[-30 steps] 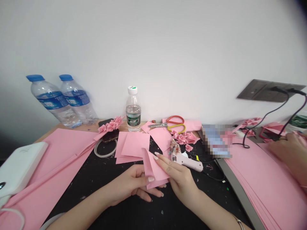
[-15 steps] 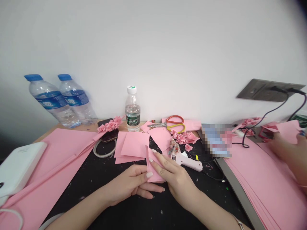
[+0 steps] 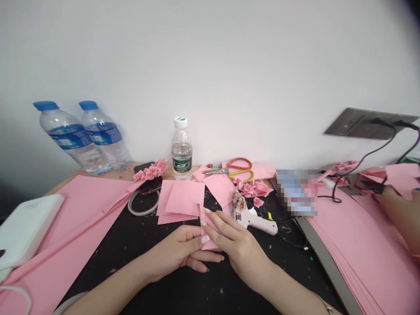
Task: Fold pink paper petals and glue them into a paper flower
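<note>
A small folded piece of pink paper (image 3: 207, 242) is between my two hands over the black tabletop. My left hand (image 3: 185, 251) pinches its lower left edge, thumb on top and fingers underneath. My right hand (image 3: 238, 238) lies over the right part of the paper, its fingertips pressed on the upper fold and its thumb hidden. Just behind are square pink sheets (image 3: 185, 197), loosely stacked. A pale glue gun (image 3: 260, 224) lies to the right of my right hand, near folded paper roses (image 3: 251, 188).
Scissors (image 3: 238, 169) and a water bottle (image 3: 182, 153) are at the back, two larger bottles (image 3: 70, 135) at left. A white box-shaped device (image 3: 33, 227) rests on large pink sheets (image 3: 88, 197). Another person's hand (image 3: 402, 214) holds pink paper at right, near black cables (image 3: 354, 162).
My right hand's fingertips have slid slightly left and down along the folded paper. My left hand keeps its pinch. The other person's hand has shifted a little.
</note>
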`<control>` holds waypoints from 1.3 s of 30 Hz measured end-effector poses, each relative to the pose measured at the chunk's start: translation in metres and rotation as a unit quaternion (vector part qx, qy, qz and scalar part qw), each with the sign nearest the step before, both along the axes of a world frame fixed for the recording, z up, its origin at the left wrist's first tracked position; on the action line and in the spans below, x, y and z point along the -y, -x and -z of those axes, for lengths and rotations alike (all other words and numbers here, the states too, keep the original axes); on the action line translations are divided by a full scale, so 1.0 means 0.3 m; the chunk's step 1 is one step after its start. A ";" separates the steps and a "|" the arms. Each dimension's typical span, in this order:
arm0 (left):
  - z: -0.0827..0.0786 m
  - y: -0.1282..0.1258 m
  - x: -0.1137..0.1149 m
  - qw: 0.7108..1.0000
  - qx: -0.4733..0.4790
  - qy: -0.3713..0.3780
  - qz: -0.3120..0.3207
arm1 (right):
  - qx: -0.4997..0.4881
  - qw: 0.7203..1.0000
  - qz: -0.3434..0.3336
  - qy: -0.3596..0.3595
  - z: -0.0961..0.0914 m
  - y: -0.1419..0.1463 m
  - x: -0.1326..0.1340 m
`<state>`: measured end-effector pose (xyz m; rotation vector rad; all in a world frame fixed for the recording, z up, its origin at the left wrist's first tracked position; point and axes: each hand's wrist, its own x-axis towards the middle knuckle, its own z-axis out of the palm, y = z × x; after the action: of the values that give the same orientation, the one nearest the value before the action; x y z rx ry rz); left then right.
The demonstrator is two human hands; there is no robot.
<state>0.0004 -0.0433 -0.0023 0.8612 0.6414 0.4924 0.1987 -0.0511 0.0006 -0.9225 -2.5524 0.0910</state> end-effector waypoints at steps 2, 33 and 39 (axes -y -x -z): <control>0.001 -0.001 -0.001 1.000 -0.004 -0.001 -0.002 | 0.003 1.000 -0.004 0.009 0.001 0.003 0.000; -0.024 0.013 -0.003 0.991 -0.081 -0.080 0.075 | -0.269 0.865 0.164 0.390 -0.041 0.026 0.003; -0.029 0.008 -0.003 0.990 -0.093 -0.087 0.067 | -0.271 0.868 0.168 0.381 -0.036 0.021 0.000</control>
<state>-0.0021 -0.0424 0.0063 1.1167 0.7133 0.3516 0.1924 -0.0510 0.0115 -1.3578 -1.7732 1.1413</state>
